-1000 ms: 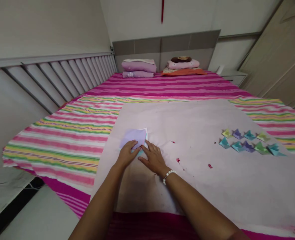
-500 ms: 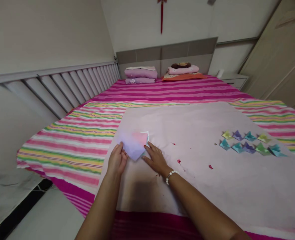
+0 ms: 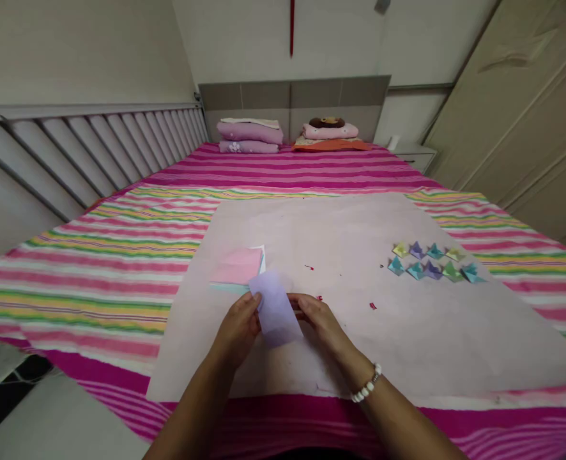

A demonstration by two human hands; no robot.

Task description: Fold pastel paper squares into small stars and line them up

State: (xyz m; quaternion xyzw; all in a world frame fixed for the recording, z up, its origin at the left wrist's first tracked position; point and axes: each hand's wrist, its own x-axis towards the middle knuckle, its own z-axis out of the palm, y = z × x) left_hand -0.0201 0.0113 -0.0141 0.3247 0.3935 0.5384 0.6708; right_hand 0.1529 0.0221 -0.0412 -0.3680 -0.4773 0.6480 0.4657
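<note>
Both hands hold a lilac sheet of paper (image 3: 277, 308) just above the pale pink cloth (image 3: 359, 345) on the bed. My left hand (image 3: 239, 327) pinches its left edge and my right hand (image 3: 320, 317), with a white bead bracelet on the wrist, pinches its right edge. Just behind the sheet lies a small stack of coloured paper (image 3: 239, 268) with a pink sheet on top.
Several small folded paper shapes (image 3: 431, 260) in blue, purple, green and yellow lie in two rows to the right. Tiny red scraps (image 3: 372, 306) dot the cloth. Folded bedding and pillows (image 3: 249, 135) sit at the headboard. A slatted rail (image 3: 96, 153) runs along the left.
The lilac sheet came off the stack, exposing the pink sheet. Both hands drew it toward me and now hold it between them. The camera view shifted.
</note>
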